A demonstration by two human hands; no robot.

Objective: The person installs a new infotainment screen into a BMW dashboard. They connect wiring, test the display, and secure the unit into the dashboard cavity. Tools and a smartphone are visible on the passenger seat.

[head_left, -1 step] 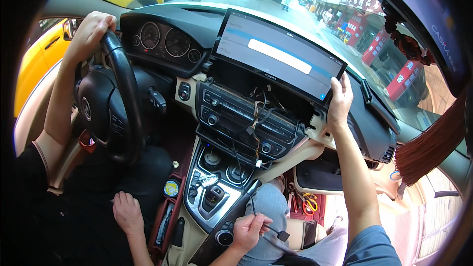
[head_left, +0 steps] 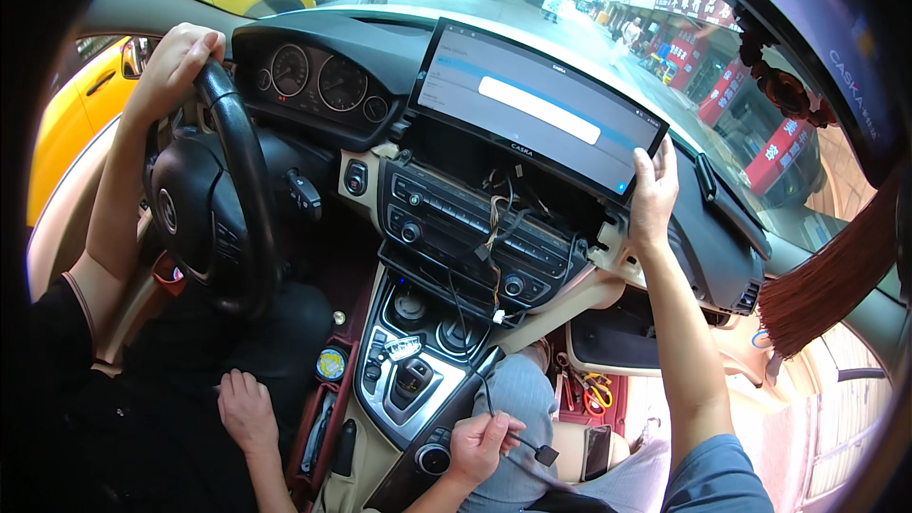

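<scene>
My left hand (head_left: pixel 478 448) is low over my lap beside the gear console, fingers closed round a thin black cable (head_left: pixel 523 443). The cable's small dark rectangular connector (head_left: pixel 546 455) sticks out to the right of my fist. My right hand (head_left: pixel 653 198) grips the right edge of a wide car touchscreen (head_left: pixel 541 114), thumb at the front edge and the other fingers mostly hidden. Tilted above the opened centre dash, the lit screen shows a white pop-up box. Loose wires (head_left: pixel 496 223) hang below it, in front of the radio panel (head_left: pixel 465 228).
At the left, another person rests one hand (head_left: pixel 176 71) on the steering wheel (head_left: pixel 237 161), the other (head_left: pixel 249 408) on their lap. The gear lever (head_left: pixel 412 378) stands in the console. Yellow-handled scissors (head_left: pixel 598 393) lie in the footwell. A phone (head_left: pixel 596 451) rests near my leg.
</scene>
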